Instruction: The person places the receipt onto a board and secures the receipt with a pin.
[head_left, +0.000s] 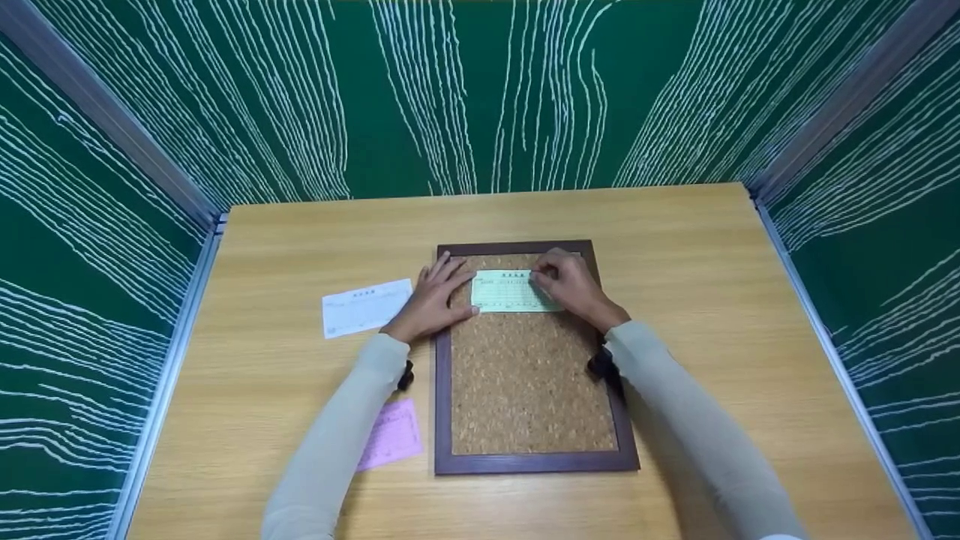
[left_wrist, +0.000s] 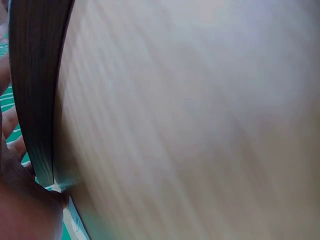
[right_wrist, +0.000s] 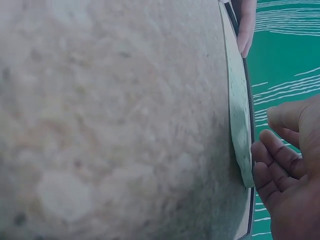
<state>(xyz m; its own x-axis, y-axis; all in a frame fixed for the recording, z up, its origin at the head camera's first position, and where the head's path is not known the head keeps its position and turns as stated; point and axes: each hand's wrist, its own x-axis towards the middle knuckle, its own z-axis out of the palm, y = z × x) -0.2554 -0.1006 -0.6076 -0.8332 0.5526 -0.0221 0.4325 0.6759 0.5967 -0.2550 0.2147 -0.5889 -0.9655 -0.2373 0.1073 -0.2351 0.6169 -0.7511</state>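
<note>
A pale green printed slip lies across the upper part of a cork board with a dark brown frame. My left hand rests over the board's left frame, fingers spread, with fingertips and thumb at the slip's left edge. Over the slip's right half is my right hand, its fingers curled and thumb and forefinger close together near the upper printed line. In the right wrist view, curled fingers are beside the end of the slip. I cannot tell whether the right fingertips pinch something small.
Left of the board, a white printed slip lies on the wooden table. Lower down, a pink slip is partly covered by the left sleeve. Green walls with white wavy lines enclose the table's back and sides.
</note>
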